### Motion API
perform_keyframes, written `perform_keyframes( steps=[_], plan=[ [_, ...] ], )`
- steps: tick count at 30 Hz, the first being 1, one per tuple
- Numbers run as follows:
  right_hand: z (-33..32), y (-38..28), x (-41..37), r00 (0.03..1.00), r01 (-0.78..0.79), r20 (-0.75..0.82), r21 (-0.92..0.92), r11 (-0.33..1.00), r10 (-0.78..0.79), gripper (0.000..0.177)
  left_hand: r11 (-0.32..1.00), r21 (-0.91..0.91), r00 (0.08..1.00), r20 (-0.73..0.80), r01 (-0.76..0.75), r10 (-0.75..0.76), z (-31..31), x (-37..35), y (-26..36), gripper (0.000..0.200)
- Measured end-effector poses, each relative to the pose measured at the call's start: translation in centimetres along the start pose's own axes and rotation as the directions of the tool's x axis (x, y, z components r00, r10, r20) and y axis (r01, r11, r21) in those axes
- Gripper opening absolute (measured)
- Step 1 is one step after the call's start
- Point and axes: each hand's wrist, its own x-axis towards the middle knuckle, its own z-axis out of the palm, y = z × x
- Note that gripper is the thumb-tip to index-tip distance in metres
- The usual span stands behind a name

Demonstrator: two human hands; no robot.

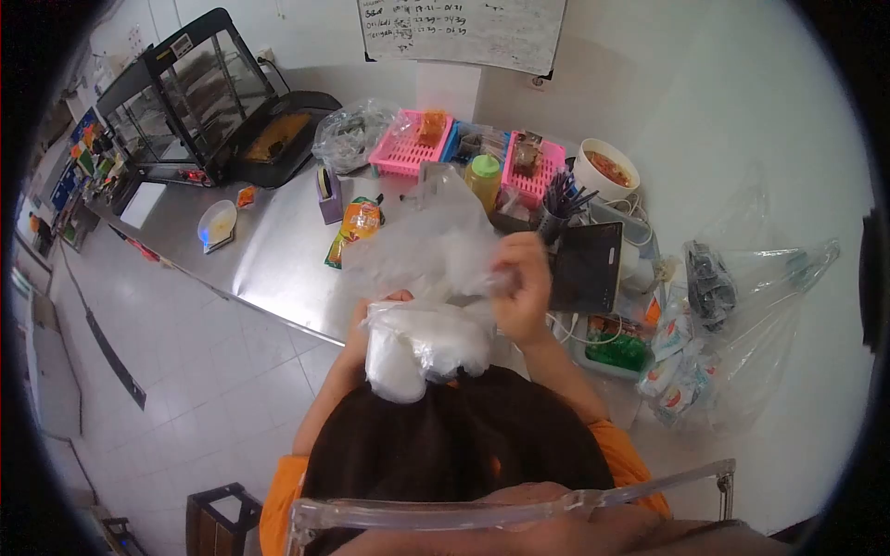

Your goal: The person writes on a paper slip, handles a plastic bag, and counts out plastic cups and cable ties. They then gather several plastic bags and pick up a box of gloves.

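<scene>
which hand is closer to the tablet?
Right. The right hand, gripping a plastic bag, is right beside the tablet; the left hand is farther off, across the bag, at a white bundle.

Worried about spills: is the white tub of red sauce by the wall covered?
Uncovered: the white tub has no lid; its red sauce shows.

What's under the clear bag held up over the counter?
A white plastic-wrapped bundle, against the left hand, which is mostly covered. The right hand pinches the clear bag.
</scene>
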Motion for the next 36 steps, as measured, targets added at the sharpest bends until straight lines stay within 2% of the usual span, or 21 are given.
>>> perform_keyframes(
  steps=[1, 3, 4, 7, 9, 10, 13, 16, 19, 22, 25, 27, 28, 29, 30, 31, 32, 33, 34, 36],
  plan=[
    [0.4, -0.1, -0.2, 0.989, -0.123, 0.094, 0.083, 0.989, 0.116, 0.021, 0.998, -0.043, 0.998, -0.050, 0.035, -0.038, -0.3, 0.0, -0.4, 0.011],
    [1.1, 0.3, -1.0, 0.901, -0.377, 0.308, 0.209, 0.902, 0.306, 0.021, 0.986, -0.136, 0.982, -0.148, 0.095, -0.115, -1.5, 0.3, -2.2, 0.011],
    [1.6, 0.9, -1.4, 0.886, -0.420, 0.361, 0.352, 0.837, 0.292, 0.031, 0.990, -0.122, 0.986, -0.136, 0.077, -0.093, -2.4, 0.5, -3.4, 0.010],
    [1.7, 0.1, -1.4, 0.800, -0.561, 0.507, 0.442, 0.700, 0.321, 0.025, 0.997, -0.080, 0.994, -0.104, 0.019, -0.028, -6.6, 1.1, -7.7, 0.012],
    [2.2, 0.2, -1.8, 0.771, -0.552, 0.575, 0.387, 0.739, 0.275, 0.024, 0.999, -0.049, 0.997, -0.078, -0.016, 0.013, -8.6, 1.4, -9.9, 0.016],
    [2.4, 0.3, -2.0, 0.754, -0.544, 0.606, 0.359, 0.759, 0.254, 0.025, 0.991, -0.134, 1.000, 0.006, 0.024, -0.024, -8.7, 1.5, -10.2, 0.017],
    [3.9, 0.5, -4.0, 0.635, -0.658, 0.693, 0.255, 0.709, 0.340, 0.029, 0.968, -0.237, 0.994, 0.084, 0.083, -0.065, -7.7, 1.0, -9.7, 0.017],
    [4.7, 0.6, -4.3, 0.619, -0.547, 0.743, 0.173, 0.819, 0.256, 0.029, 0.933, -0.336, 0.991, 0.089, 0.126, -0.101, -5.8, -0.4, -8.4, 0.017],
    [5.1, 0.1, -4.4, 0.654, -0.545, 0.717, 0.224, 0.808, 0.242, 0.030, 0.895, -0.422, 0.989, 0.086, 0.149, -0.124, -4.5, -1.6, -7.3, 0.018],
    [4.6, -0.7, -4.0, 0.461, -0.703, 0.820, 0.106, 0.703, 0.338, 0.027, 0.871, -0.465, 0.987, 0.088, 0.159, -0.133, -4.0, -1.9, -6.6, 0.019],
    [4.6, -1.7, -4.0, 0.605, -0.639, 0.739, 0.228, 0.735, 0.296, 0.028, 0.844, -0.510, 0.986, 0.090, 0.169, -0.143, -3.9, -2.0, -6.3, 0.020],
    [4.7, -0.7, -5.4, 0.820, -0.374, 0.555, 0.336, 0.864, 0.139, 0.030, 0.826, -0.538, 0.986, 0.084, 0.168, -0.146, -4.0, -2.3, -6.1, 0.021],
    [4.9, 0.1, -6.3, 0.894, -0.222, 0.446, 0.361, 0.906, 0.041, 0.031, 0.818, -0.550, 0.985, 0.086, 0.170, -0.148, -4.0, -2.3, -6.0, 0.021],
    [5.1, 1.0, -8.0, 0.936, -0.284, 0.289, 0.276, 0.918, 0.203, 0.032, 0.814, -0.558, 0.986, 0.083, 0.164, -0.142, -4.2, -2.3, -5.7, 0.021],
    [5.1, 1.8, -10.2, 0.933, -0.357, 0.110, 0.199, 0.912, 0.342, 0.035, 0.803, -0.572, 0.986, 0.087, 0.167, -0.142, -4.2, -2.3, -5.5, 0.022],
    [4.9, 2.0, -10.9, 0.890, -0.437, -0.080, 0.135, 0.889, 0.450, 0.038, 0.794, -0.585, 0.986, 0.087, 0.164, -0.139, -4.1, -2.2, -5.3, 0.022],
    [4.9, 2.5, -11.4, 0.784, -0.569, 0.029, 0.432, 0.700, 0.620, 0.041, 0.784, -0.596, 0.985, 0.093, 0.173, -0.146, -4.0, -2.1, -5.3, 0.023],
    [5.0, 2.5, -11.3, 0.663, -0.633, 0.190, 0.659, 0.406, 0.724, 0.045, 0.778, -0.603, 0.985, 0.097, 0.174, -0.145, -3.9, -2.0, -5.2, 0.023],
    [5.0, 2.6, -11.3, 0.545, -0.617, 0.380, 0.785, 0.051, 0.747, 0.050, 0.771, -0.611, 0.984, 0.102, 0.178, -0.145, -3.8, -1.9, -5.1, 0.024],
    [4.4, 3.6, -12.2, 0.459, -0.626, 0.649, 0.721, -0.297, 0.607, 0.053, 0.761, -0.620, 0.982, 0.112, 0.191, -0.155, -3.4, -1.6, -5.1, 0.025]
  ],
)
